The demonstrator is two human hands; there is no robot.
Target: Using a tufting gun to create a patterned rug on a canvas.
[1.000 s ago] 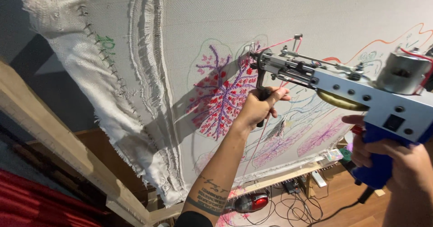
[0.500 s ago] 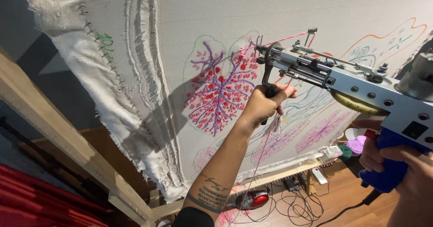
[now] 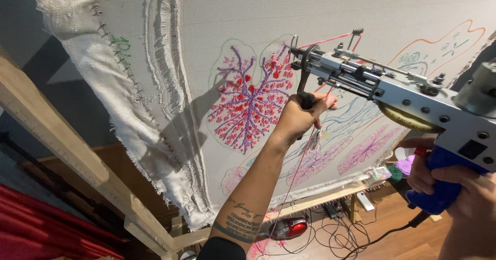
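A silver tufting gun (image 3: 408, 95) with a blue grip points at the stretched white backing cloth (image 3: 310, 12). My left hand (image 3: 302, 116) is closed around the gun's black front handle, tattooed forearm reaching up from below. At the lower right my right hand (image 3: 465, 193) grips the blue rear grip. The needle end touches the cloth beside a leaf shape (image 3: 248, 97) tufted with purple veins and red dots. Red yarn (image 3: 297, 172) hangs from the gun past my left wrist.
A wooden frame beam (image 3: 77, 156) runs diagonally at the left, with frayed cloth edge (image 3: 134, 120) hanging over it. Other drawn leaf outlines (image 3: 367, 146) fill the lower right of the cloth. Cables (image 3: 336, 237) and a red device (image 3: 289, 228) lie on the wooden floor.
The view has shifted a little, so the gun and both hands sit slightly lower and further right against the cloth. Both hands keep their grips.
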